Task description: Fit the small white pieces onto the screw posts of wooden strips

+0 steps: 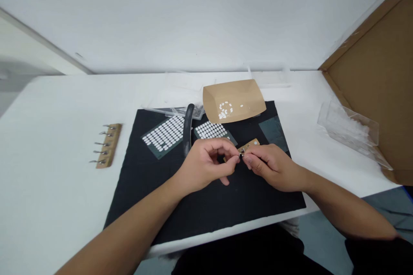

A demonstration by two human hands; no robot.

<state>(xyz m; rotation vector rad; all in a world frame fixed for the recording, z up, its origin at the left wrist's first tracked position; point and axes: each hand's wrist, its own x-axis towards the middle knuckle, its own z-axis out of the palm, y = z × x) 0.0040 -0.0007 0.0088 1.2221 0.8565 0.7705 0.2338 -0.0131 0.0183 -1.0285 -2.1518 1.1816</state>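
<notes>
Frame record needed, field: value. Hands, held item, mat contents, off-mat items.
left hand: pinches near end of small tan wooden strip, grip closed
right hand: pinches same end, fingertips meeting the left's
surface: black rectangular mat on white table
mat far edge: brown paper tray holding white bits
on mat: two dark sheets of white oval dots; black curved handle
left of mat: tan wooden bar with five metal pins
right of mat: clear plastic box
</notes>
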